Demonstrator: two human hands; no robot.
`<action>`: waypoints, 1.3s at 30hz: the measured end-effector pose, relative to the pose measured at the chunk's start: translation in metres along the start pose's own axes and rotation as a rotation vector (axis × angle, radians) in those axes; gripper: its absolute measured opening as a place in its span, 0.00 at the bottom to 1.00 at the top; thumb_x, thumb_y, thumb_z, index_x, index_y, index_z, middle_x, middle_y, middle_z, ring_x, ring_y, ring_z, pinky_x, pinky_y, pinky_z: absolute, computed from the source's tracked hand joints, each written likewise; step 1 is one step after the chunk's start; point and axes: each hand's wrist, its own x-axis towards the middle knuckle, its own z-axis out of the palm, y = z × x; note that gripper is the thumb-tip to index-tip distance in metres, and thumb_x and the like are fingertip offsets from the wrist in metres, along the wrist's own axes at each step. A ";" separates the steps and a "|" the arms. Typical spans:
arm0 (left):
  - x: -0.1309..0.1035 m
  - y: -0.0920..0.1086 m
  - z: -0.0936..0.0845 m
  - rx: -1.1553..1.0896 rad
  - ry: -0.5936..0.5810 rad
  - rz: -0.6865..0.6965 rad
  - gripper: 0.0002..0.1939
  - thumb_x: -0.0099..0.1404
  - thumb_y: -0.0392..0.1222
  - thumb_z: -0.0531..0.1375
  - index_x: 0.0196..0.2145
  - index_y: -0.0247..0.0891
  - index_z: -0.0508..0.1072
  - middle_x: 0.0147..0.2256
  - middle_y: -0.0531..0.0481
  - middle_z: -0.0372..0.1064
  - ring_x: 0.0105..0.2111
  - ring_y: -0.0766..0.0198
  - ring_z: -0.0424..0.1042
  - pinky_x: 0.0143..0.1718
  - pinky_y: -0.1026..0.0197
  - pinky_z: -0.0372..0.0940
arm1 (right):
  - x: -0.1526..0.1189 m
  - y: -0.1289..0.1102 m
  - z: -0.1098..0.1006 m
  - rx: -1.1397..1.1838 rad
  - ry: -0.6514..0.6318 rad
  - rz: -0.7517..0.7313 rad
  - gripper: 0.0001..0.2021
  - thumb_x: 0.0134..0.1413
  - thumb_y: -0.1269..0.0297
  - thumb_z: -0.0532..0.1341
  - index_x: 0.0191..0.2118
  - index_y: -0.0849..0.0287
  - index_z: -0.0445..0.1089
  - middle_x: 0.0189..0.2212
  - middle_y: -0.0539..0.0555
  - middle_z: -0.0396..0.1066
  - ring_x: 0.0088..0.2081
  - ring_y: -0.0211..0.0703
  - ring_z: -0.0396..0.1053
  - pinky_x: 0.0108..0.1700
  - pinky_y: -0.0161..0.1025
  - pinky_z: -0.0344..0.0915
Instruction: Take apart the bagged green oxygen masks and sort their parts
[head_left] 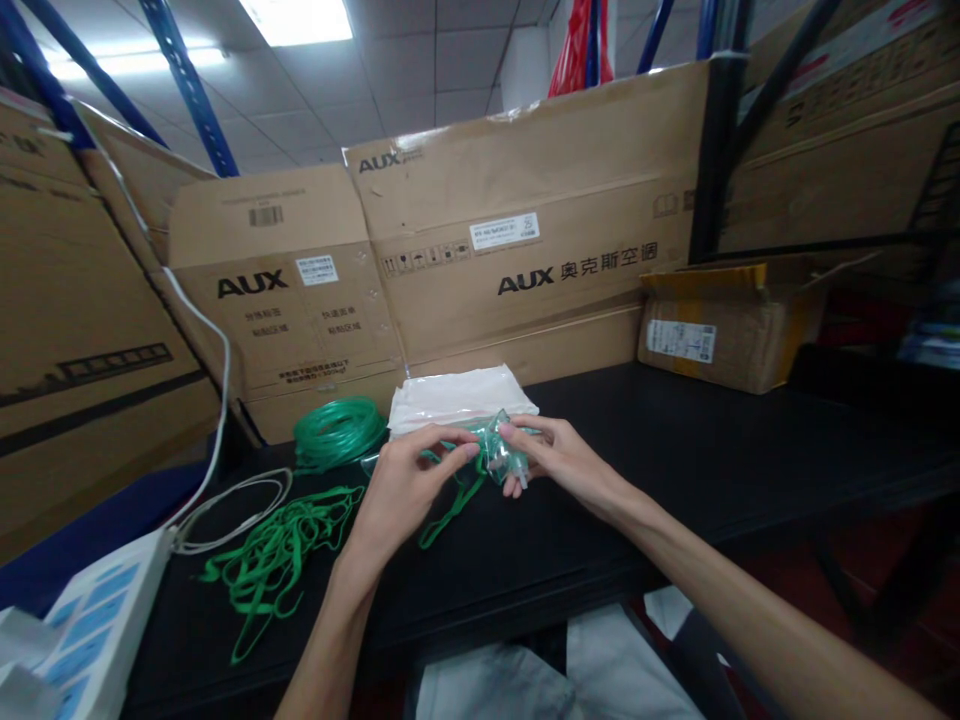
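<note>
Near the front edge of the black table [675,450], the left hand [401,485] and right hand [559,460] meet over a clear plastic mask [499,445], fingers of both closed on it, a green strap [450,510] hanging from it onto the table; left of the hands lies a heap of green straps [277,550]; farther back, a coil of green tubing [337,430] and a white plastic packet [457,395]; against the back edge stand cardboard boxes [525,230].

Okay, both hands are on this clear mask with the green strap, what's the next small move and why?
Probably draw the green strap through with the left hand while the right hand steadies the clear mask: the strap hangs loose below the mask, and the left fingertips already pinch it.
</note>
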 end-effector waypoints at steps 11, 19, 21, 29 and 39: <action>0.000 0.005 0.004 -0.003 -0.004 0.026 0.09 0.66 0.47 0.62 0.37 0.40 0.80 0.39 0.50 0.78 0.38 0.60 0.73 0.41 0.62 0.64 | -0.003 -0.003 0.003 0.010 -0.051 0.006 0.25 0.54 0.46 0.67 0.47 0.63 0.71 0.24 0.52 0.75 0.24 0.42 0.76 0.27 0.37 0.73; 0.001 0.003 0.005 -0.026 -0.035 0.017 0.10 0.67 0.47 0.62 0.38 0.40 0.80 0.40 0.50 0.79 0.40 0.60 0.74 0.42 0.63 0.64 | 0.001 0.004 -0.001 -0.013 -0.073 -0.049 0.23 0.56 0.48 0.66 0.46 0.63 0.71 0.26 0.52 0.75 0.24 0.41 0.76 0.28 0.36 0.73; 0.001 0.003 0.006 -0.038 -0.048 0.007 0.11 0.67 0.48 0.62 0.39 0.40 0.81 0.39 0.51 0.79 0.40 0.60 0.74 0.42 0.64 0.63 | 0.002 0.006 -0.002 -0.021 -0.072 -0.056 0.22 0.56 0.48 0.66 0.46 0.63 0.71 0.26 0.52 0.75 0.24 0.41 0.76 0.28 0.36 0.73; -0.001 -0.003 0.009 -0.012 -0.071 -0.111 0.15 0.65 0.53 0.63 0.41 0.42 0.83 0.27 0.53 0.77 0.22 0.66 0.67 0.28 0.64 0.60 | 0.004 0.009 -0.002 -0.010 -0.086 -0.064 0.24 0.55 0.47 0.66 0.47 0.62 0.69 0.23 0.51 0.75 0.24 0.41 0.76 0.27 0.35 0.72; -0.002 -0.001 0.014 -0.239 -0.186 -0.090 0.21 0.64 0.51 0.65 0.52 0.43 0.73 0.37 0.51 0.80 0.22 0.67 0.70 0.26 0.65 0.65 | 0.002 0.008 -0.003 -0.055 -0.120 -0.031 0.26 0.56 0.42 0.63 0.48 0.60 0.71 0.27 0.52 0.77 0.26 0.44 0.78 0.27 0.35 0.71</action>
